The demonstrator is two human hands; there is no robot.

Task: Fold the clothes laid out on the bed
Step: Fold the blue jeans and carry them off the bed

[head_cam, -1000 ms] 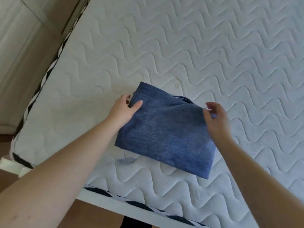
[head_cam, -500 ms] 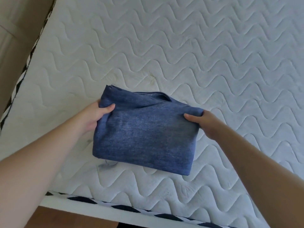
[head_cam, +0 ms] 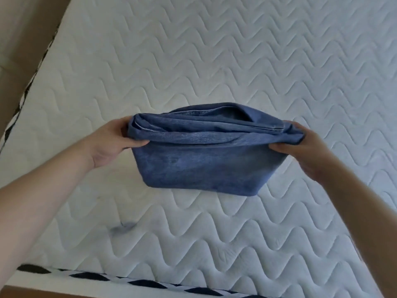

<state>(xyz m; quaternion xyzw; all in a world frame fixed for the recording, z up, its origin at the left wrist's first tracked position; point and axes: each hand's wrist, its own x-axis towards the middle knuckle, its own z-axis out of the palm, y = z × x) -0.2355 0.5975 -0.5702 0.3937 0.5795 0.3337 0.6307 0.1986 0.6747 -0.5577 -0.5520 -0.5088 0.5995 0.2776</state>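
Note:
A folded blue denim garment (head_cam: 206, 164) hangs in the air above the white quilted mattress (head_cam: 257, 61). My left hand (head_cam: 113, 143) grips its left end, thumb across the front and fingers behind. Gripping the right end in the same way is my right hand (head_cam: 300, 149). The stacked folded layers show along the top edge between my hands, and the lower part sags down.
The mattress's near edge (head_cam: 129, 280) has a black-and-white diamond band along the bottom. Its left edge (head_cam: 28, 91) runs beside a brown floor (head_cam: 19, 39). A faint bluish smudge (head_cam: 122, 227) marks the mattress below the garment.
The garment lay flat on the mattress with my hands at its sides. Both hands took hold of its ends and lifted it clear of the bed.

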